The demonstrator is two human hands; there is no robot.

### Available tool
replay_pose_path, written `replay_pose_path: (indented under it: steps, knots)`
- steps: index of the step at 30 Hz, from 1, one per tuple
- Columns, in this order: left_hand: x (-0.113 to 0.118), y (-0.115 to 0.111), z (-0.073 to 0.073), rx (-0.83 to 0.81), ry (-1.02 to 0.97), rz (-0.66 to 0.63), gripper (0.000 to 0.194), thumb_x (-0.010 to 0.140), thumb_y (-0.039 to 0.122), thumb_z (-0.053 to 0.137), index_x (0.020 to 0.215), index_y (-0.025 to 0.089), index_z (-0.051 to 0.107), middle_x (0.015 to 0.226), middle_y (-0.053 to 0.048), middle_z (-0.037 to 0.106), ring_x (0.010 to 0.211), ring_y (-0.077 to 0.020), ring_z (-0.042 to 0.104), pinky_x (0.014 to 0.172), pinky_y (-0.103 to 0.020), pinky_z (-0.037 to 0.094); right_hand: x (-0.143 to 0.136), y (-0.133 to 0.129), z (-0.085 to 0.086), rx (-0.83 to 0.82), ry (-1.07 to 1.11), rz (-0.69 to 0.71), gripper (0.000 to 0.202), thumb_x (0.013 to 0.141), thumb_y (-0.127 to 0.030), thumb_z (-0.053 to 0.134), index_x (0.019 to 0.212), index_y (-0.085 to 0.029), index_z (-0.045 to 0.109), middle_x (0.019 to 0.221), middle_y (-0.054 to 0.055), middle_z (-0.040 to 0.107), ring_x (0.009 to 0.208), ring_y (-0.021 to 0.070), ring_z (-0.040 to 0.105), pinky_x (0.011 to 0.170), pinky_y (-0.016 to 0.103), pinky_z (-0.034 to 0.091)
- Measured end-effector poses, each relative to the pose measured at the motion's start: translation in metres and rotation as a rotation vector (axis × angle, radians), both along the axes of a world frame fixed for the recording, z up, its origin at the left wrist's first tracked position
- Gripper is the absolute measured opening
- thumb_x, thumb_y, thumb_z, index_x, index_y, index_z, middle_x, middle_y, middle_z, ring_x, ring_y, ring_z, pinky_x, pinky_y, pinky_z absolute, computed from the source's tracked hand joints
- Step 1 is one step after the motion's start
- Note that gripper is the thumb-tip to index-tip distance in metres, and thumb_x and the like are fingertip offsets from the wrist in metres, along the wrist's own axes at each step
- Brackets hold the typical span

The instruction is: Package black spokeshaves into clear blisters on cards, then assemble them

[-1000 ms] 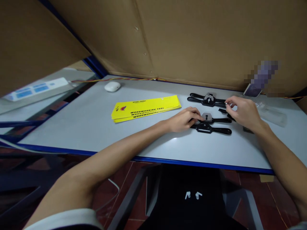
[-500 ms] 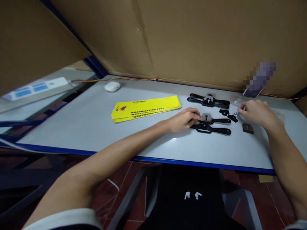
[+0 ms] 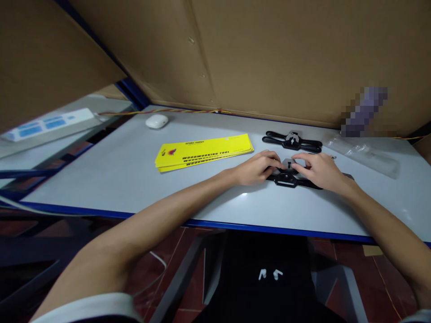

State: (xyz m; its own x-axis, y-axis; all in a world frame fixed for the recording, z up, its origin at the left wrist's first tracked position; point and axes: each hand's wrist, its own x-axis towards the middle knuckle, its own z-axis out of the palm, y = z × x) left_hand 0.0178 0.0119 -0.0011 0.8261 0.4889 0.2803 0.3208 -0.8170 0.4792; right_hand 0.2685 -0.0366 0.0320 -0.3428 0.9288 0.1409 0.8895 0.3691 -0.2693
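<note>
My left hand [image 3: 260, 168] is closed on the handle of a black spokeshave, its fingertips at the left side of the grey blade [image 3: 288, 162] that lies on the tool's middle. From the right, my right hand [image 3: 321, 171] reaches over the same tool. Its thumb and forefinger come together at the blade's right edge, near the slot; anything small between them is too hard to see. A second black spokeshave body [image 3: 285, 181] lies just in front, its right handle partly under my right hand. The small black plates seen before are hidden behind that hand.
More black spokeshaves [image 3: 292, 141] lie behind. Yellow cards [image 3: 204, 152] are stacked to the left, with a white earbud case [image 3: 156, 121] beyond. Clear plastic bags [image 3: 367, 154] lie at right. A cardboard wall [image 3: 269, 58] closes off the back.
My right hand has moved left from the small metal parts beside the plastic bags to the blade on the spokeshave. My left hand has stayed in place.
</note>
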Motion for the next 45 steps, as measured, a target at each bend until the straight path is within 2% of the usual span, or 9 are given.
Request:
replay_pose_path:
  steps: [5, 8, 16, 20, 26, 33, 38, 42, 45]
  knots:
    - [0.001, -0.001, 0.002, -0.016, -0.031, -0.002, 0.028, 0.097, 0.011, 0.047, 0.112, 0.018, 0.071, 0.11, -0.009, 0.071, 0.108, -0.0225, 0.064, 0.1, -0.041, 0.051, 0.004, 0.006, 0.001, -0.018, 0.179, 0.014, 0.026, 0.096, -0.042, 0.062, 0.098, -0.021, 0.077, 0.057, -0.004, 0.054, 0.054, 0.0154, 0.048, 0.063, 0.032, 0.034]
    - [0.001, -0.001, 0.002, -0.027, -0.052, 0.013, 0.024, 0.096, 0.01, 0.048, 0.109, 0.019, 0.067, 0.106, -0.008, 0.071, 0.104, -0.022, 0.064, 0.096, -0.04, 0.051, 0.014, 0.005, 0.016, -0.036, 0.317, -0.008, 0.032, 0.095, -0.052, 0.063, 0.09, -0.021, 0.071, 0.058, -0.004, 0.051, 0.055, 0.0146, 0.044, 0.061, 0.032, 0.034]
    - [0.001, -0.003, -0.002, -0.008, -0.044, 0.022, 0.031, 0.099, 0.014, 0.044, 0.123, 0.016, 0.063, 0.112, -0.012, 0.07, 0.11, -0.0236, 0.063, 0.097, -0.041, 0.052, 0.111, 0.006, 0.073, -0.421, 0.196, -0.078, 0.045, 0.084, -0.07, 0.072, 0.085, -0.025, 0.072, 0.074, 0.004, 0.065, 0.066, 0.019, 0.054, 0.064, 0.036, 0.04]
    - [0.001, -0.004, 0.0, -0.009, -0.021, 0.039, 0.034, 0.103, 0.017, 0.04, 0.128, 0.016, 0.064, 0.108, -0.012, 0.068, 0.106, -0.0234, 0.062, 0.093, -0.04, 0.052, 0.142, 0.01, 0.067, -0.725, 0.157, -0.096, 0.037, 0.088, -0.059, 0.068, 0.079, -0.023, 0.073, 0.074, 0.006, 0.063, 0.065, 0.0182, 0.052, 0.062, 0.037, 0.037]
    - [0.0, -0.003, 0.0, 0.018, 0.021, 0.035, 0.043, 0.105, 0.018, 0.037, 0.14, 0.013, 0.061, 0.111, -0.013, 0.066, 0.109, -0.0252, 0.061, 0.096, -0.041, 0.05, 0.159, 0.021, 0.052, -0.774, 0.047, -0.103, 0.034, 0.081, -0.058, 0.072, 0.076, -0.025, 0.078, 0.077, 0.009, 0.069, 0.067, 0.0232, 0.058, 0.062, 0.04, 0.045]
    - [-0.002, 0.0, 0.001, 0.032, 0.046, 0.051, 0.047, 0.104, 0.02, 0.033, 0.14, 0.013, 0.062, 0.109, -0.013, 0.066, 0.106, -0.0257, 0.06, 0.094, -0.041, 0.049, 0.136, 0.017, 0.061, -0.494, -0.015, -0.088, 0.053, 0.079, -0.072, 0.069, 0.103, -0.026, 0.079, 0.087, 0.008, 0.074, 0.08, 0.0278, 0.064, 0.072, 0.043, 0.049]
    - [0.0, -0.006, 0.009, 0.011, 0.093, 0.105, 0.054, 0.107, 0.043, 0.039, 0.145, 0.012, 0.06, 0.107, -0.013, 0.068, 0.107, -0.0277, 0.06, 0.097, -0.043, 0.048, 0.087, 0.021, 0.042, -0.102, -0.042, -0.121, 0.049, 0.09, -0.06, 0.056, 0.112, -0.022, 0.075, 0.09, 0.008, 0.071, 0.077, 0.0247, 0.062, 0.073, 0.039, 0.045]
    - [0.002, -0.011, 0.011, 0.07, 0.168, 0.133, 0.079, 0.099, 0.072, 0.049, 0.15, 0.013, 0.058, 0.113, -0.015, 0.067, 0.105, -0.0304, 0.059, 0.097, -0.044, 0.046, 0.065, 0.025, 0.022, -0.092, -0.262, -0.083, 0.048, 0.092, -0.056, 0.056, 0.121, -0.022, 0.072, 0.098, 0.011, 0.072, 0.087, 0.0294, 0.065, 0.073, 0.039, 0.042]
    - [0.003, -0.011, 0.01, 0.09, 0.2, 0.126, 0.082, 0.094, 0.079, 0.052, 0.147, 0.017, 0.063, 0.113, -0.014, 0.067, 0.102, -0.0304, 0.058, 0.096, -0.045, 0.045, 0.059, 0.024, 0.015, -0.141, -0.251, -0.131, 0.046, 0.096, -0.054, 0.054, 0.125, -0.023, 0.07, 0.096, 0.01, 0.074, 0.086, 0.0293, 0.066, 0.071, 0.038, 0.042]
